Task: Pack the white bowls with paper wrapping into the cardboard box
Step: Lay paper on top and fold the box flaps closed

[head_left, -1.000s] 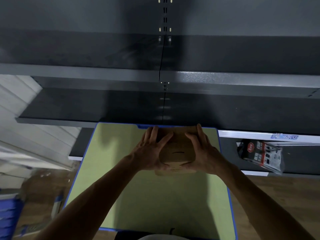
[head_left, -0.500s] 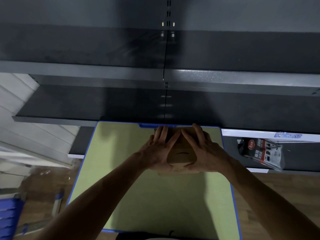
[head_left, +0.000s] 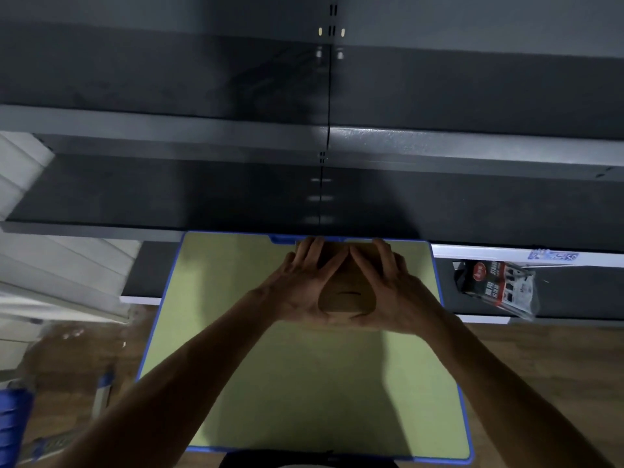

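Left hand [head_left: 300, 288] and right hand [head_left: 393, 292] lie flat, fingers straight, pressing the top of the cardboard box [head_left: 347, 297] at the green table's [head_left: 304, 383] far edge, gripping nothing. Too hard a shove could slide it off the back.

Dim light: dark grey metal shelving [head_left: 202, 190] in tiers fills the far side, directly behind a green worktop [head_left: 304, 383] with a blue rim, with brown wood-pattern floor [head_left: 540, 359] on either side, white slatted panels [head_left: 50, 265] at left and a printed packet [head_left: 496, 287] on a low shelf at right.
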Tool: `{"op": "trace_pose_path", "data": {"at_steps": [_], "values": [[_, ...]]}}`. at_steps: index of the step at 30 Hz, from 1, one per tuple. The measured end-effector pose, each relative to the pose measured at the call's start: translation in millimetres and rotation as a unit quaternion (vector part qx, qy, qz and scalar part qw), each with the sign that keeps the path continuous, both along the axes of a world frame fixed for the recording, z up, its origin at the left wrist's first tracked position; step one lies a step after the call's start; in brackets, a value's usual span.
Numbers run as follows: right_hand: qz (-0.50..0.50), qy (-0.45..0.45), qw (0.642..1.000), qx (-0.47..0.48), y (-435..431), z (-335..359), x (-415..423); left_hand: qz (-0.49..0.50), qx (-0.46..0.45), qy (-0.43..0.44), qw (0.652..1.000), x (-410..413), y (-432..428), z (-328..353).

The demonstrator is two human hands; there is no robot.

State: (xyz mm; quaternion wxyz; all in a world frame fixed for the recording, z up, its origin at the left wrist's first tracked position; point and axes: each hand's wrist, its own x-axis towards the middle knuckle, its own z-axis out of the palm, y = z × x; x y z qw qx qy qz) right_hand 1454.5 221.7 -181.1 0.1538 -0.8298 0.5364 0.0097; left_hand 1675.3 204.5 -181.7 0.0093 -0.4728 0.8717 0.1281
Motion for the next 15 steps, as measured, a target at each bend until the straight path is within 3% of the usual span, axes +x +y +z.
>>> {"op": "trace_pose_path", "data": {"at_steps": [9,12,15], "values": [[-0.01,-0.018,0.999,-0.028,-3,-2,3,-0.01,-0.01,0.011,1.0,6,-7,-5],[-0.021,-0.047,0.998,-0.023,4,-8,3,-0.015,0.004,0.065,0.998,17,4,-12],[-0.023,-0.093,0.995,0.026,0,-10,-6,0.047,0.029,0.146,0.988,20,10,-18]]}}
